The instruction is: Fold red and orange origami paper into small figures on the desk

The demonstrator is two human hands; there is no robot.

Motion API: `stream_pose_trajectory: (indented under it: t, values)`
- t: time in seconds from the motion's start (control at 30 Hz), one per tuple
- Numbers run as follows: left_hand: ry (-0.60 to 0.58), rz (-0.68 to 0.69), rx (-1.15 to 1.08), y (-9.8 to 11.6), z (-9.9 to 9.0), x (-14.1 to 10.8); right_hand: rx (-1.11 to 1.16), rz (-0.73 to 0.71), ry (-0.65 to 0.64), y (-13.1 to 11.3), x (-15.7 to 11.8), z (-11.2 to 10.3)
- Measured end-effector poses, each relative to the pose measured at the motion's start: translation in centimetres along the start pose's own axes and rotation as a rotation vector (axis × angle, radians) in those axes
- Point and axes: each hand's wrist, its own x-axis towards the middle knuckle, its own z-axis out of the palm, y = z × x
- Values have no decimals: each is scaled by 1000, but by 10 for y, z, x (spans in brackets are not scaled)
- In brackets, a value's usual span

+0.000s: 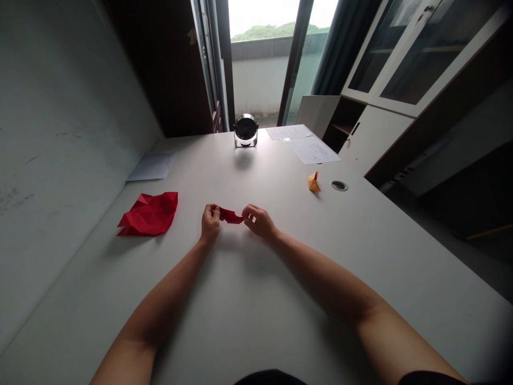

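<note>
Between my two hands is a small folded piece of red paper [231, 216], held just above the white table. My left hand [210, 220] is closed on its left end, thumb and fingers pinching it. At the other end, my right hand [258, 220] pinches the paper's right tip with thumb and fingertips. Parts of both ends are hidden behind the fingers. To the left of my hands lies a creased sheet of red paper [149, 215], partly unfolded, with raised corners. A small orange folded-paper figure [314, 182] stands to the right, beyond my right hand.
On the white table [256, 321], a small round fan-like device [246, 130] stands at the far edge. Papers [312, 149] lie at the far right, near a round cable hole [339, 185]. More white sheets [151, 166] rest by the left wall.
</note>
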Motion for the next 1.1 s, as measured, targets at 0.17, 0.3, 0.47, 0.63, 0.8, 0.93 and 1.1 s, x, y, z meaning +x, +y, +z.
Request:
stream_pose_trajectory:
  t: [0.17,0.3,0.47,0.63,0.8,0.93,1.1]
  values:
    - [-37,51,48,3,2,-4,-255,-123,-89,-5,-3,-2]
    - [-24,14,-48,5,3,-3,-296,-121,-81,-1,-3,-2]
    - [21,-107,-197,2,4,0,-223,-35,-22,7,-1,1]
    - [-65,-172,-302,5,5,-1,-133,58,71,6,2,0]
    - [-156,-154,-281,13,3,-3,-90,68,90,4,2,-3]
    - [-301,-115,-94,20,2,-6,-87,22,75,3,1,-3]
    - [-383,-66,11,22,1,-9,-106,35,82,0,1,-2]
